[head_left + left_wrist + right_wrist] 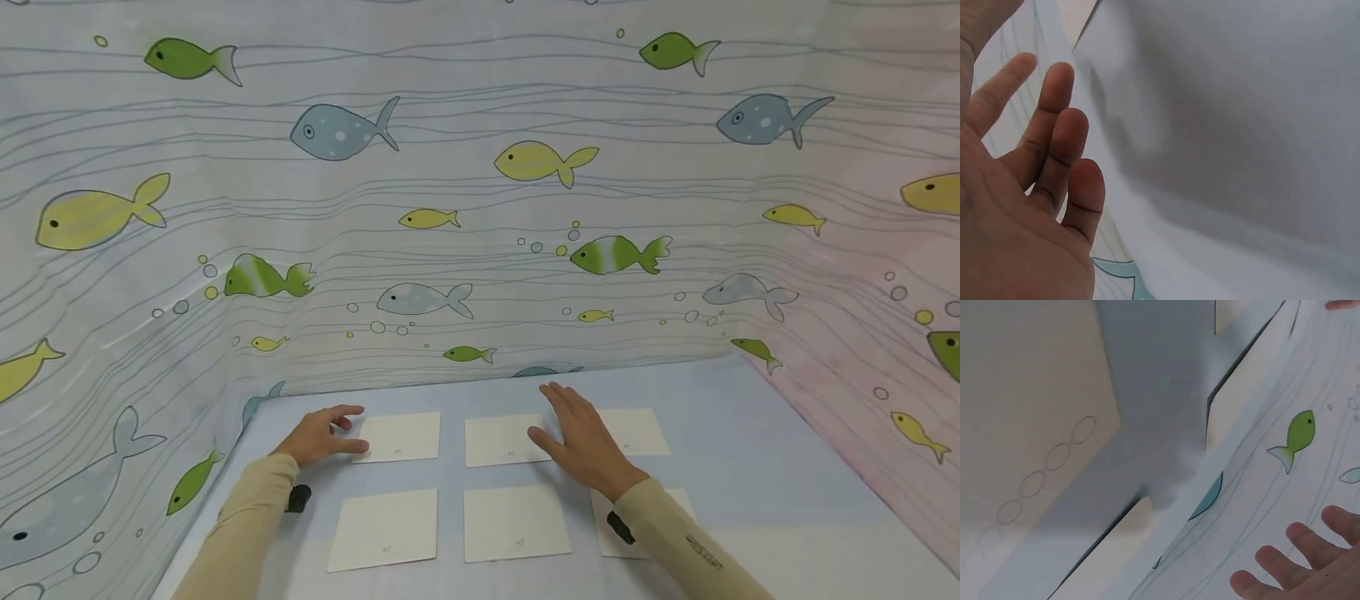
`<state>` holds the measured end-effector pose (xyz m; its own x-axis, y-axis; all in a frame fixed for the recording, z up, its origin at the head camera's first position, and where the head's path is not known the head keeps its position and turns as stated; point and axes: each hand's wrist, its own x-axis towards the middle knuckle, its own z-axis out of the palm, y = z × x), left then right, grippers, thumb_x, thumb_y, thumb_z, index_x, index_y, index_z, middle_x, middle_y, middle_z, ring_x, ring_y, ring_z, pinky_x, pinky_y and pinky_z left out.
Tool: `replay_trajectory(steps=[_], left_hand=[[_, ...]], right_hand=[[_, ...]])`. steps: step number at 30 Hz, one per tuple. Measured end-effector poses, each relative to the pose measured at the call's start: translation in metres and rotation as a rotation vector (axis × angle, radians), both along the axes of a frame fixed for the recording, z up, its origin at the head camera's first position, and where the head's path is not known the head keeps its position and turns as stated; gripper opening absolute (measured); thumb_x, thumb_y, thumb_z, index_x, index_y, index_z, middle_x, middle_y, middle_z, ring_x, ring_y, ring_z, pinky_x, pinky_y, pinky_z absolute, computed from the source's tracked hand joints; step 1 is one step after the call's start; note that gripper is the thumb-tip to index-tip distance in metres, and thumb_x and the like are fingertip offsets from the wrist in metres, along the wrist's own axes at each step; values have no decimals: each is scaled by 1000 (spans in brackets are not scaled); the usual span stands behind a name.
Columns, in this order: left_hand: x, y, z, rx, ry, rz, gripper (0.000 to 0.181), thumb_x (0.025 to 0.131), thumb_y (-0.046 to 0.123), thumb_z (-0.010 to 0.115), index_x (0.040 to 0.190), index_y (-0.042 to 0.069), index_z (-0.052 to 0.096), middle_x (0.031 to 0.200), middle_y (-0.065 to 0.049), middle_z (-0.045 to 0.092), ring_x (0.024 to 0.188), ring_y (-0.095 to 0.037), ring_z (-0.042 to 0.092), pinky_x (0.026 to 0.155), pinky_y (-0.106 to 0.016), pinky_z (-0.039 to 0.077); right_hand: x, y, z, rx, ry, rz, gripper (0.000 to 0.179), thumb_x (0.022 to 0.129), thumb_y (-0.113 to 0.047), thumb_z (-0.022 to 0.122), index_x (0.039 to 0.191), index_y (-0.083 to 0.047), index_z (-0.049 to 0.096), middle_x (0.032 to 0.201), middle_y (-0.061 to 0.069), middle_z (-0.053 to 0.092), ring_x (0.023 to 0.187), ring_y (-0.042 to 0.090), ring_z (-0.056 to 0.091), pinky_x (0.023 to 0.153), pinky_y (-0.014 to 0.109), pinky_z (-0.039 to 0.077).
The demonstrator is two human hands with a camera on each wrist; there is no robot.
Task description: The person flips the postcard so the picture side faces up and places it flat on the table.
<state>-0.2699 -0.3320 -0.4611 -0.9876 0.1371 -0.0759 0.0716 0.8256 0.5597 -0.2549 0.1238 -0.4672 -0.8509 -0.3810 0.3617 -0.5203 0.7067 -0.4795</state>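
Observation:
White cards lie flat in two rows on the table. My left hand (318, 435) is at the left edge of the back left card (405, 437), thumb and fingers spread apart with nothing between them. In the left wrist view its palm (1016, 206) shows bare. My right hand (588, 446) hovers between the back middle card (495, 442) and the back right card (648, 432), fingers extended, holding nothing. Its forearm partly covers the front right card (611, 540). In the front row also lie a left card (386, 529) and a middle card (516, 525).
The table (750, 467) has a pale blue and white cover. A fish-printed curtain (465, 258) surrounds it at the back and sides. One card (1029, 412) in the right wrist view bears a row of drawn ovals. Dark wrist devices (298, 498) sit under both wrists.

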Motion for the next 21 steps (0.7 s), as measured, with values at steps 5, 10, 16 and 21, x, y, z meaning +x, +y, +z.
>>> replay_trajectory(steps=[5,10,16,21], left_hand=[[-2,3,-4,-9,0,3,80,80,44,86,143,6,56,105,-11,61,94,-26,53,81,-44,43],[-8,2,-10,-52,-7,-3,83,77,46,87,143,7,56,93,-7,56,87,-23,50,77,-41,40],[-11,-4,-14,-85,-50,6,88,75,52,86,145,8,54,92,-6,54,87,-24,50,74,-40,39],[-11,-3,-13,-95,-61,15,89,75,52,86,146,9,54,90,-6,52,83,-23,48,71,-37,36]], right_hand=[[-10,-13,-1,12,-59,35,75,101,-49,59,157,-7,34,159,16,37,147,41,30,116,58,24],[-17,-26,0,39,-68,53,74,99,-46,62,155,-4,37,156,19,40,146,41,32,116,58,25],[-28,-41,6,53,-180,56,79,98,-54,60,158,-10,32,160,13,36,148,34,30,117,54,26],[-39,-52,11,-22,-287,44,83,95,-58,62,158,-13,33,160,12,35,148,34,30,115,55,29]])
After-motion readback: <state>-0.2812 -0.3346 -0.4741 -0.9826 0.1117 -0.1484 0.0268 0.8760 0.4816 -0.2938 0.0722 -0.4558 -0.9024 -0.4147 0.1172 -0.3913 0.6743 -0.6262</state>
